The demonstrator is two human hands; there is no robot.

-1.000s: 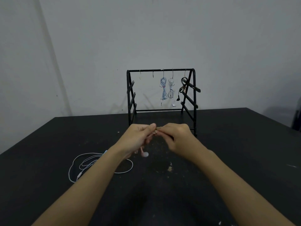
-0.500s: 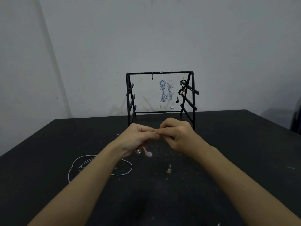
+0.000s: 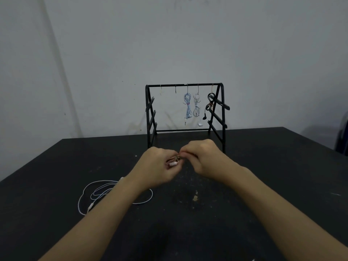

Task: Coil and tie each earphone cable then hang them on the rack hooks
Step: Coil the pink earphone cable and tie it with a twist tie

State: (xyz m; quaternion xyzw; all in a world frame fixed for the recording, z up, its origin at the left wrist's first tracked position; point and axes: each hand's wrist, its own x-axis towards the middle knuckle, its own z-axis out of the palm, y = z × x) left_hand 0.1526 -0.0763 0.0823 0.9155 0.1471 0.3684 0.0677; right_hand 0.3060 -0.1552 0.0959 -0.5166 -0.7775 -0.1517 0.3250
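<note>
**Three bundles hung, one in your hands, one loose on the table**

Your rack (image 3: 185,108) stands at the far middle of the black table (image 3: 273,166), and three tied earphone bundles already hang from the hooks on its top bar: a blue bundle (image 3: 187,107), a white bundle (image 3: 196,108) just beside it, and a black bundle (image 3: 210,105) nearest the right post. Two hooks (image 3: 168,89) at the left of the bar carry nothing, so you have room for what remains.

You are on the fourth earphone now. Your left hand (image 3: 160,166) is curled around a small coiled earphone (image 3: 174,161), of which only a few pale loops and a white earbud show between the fingers. Your right hand (image 3: 202,159) meets it, fingertips pinched on something thin at the coil, probably the tie; it is too small to make out clearly. By the look of it you are fastening the tie, and this bundle is not yet ready to hang.

The last piece, a white earphone cable (image 3: 99,193), lies in loose loops on the table to your left, partly under your left forearm, neither coiled tight nor tied.

So you are a little past halfway: finish this tie, hang the bundle on a free hook, then coil, tie and hang the loose cable.
</note>
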